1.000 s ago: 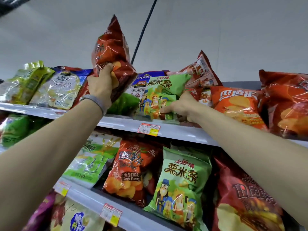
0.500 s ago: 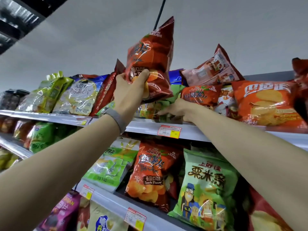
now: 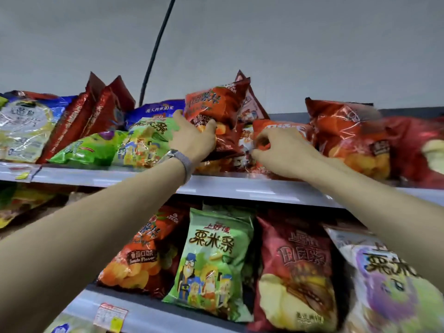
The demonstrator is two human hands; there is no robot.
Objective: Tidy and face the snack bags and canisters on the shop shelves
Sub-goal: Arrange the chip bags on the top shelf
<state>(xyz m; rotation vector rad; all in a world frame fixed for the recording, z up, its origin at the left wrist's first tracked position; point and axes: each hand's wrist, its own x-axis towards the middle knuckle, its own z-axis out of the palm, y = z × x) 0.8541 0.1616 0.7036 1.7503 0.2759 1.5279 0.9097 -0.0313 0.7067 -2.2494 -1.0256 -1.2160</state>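
Note:
On the top shelf (image 3: pixel 240 187), my left hand (image 3: pixel 192 138) grips an orange-red tomato chip bag (image 3: pixel 216 106) by its lower part and holds it upright among the other bags. My right hand (image 3: pixel 281 150) pinches the crinkled edge of a small red and white snack bag (image 3: pixel 245 143) just right of it, in front of an orange chip bag (image 3: pixel 286 127). A green corn-stick bag (image 3: pixel 149 140) lies to the left of my left hand.
More red bags (image 3: pixel 348 131) crowd the top shelf's right, blue and yellow-green bags (image 3: pixel 26 126) its left. The lower shelf (image 3: pixel 144 313) holds a tomato chip bag (image 3: pixel 146 248), a green corn-stick bag (image 3: pixel 216 260) and a red bag (image 3: pixel 298 267). A black cable (image 3: pixel 156 49) runs up the wall.
My left hand has carried the orange-red bag from high on the left down and right into the row. My right hand has left the green bag and taken the small bag's edge.

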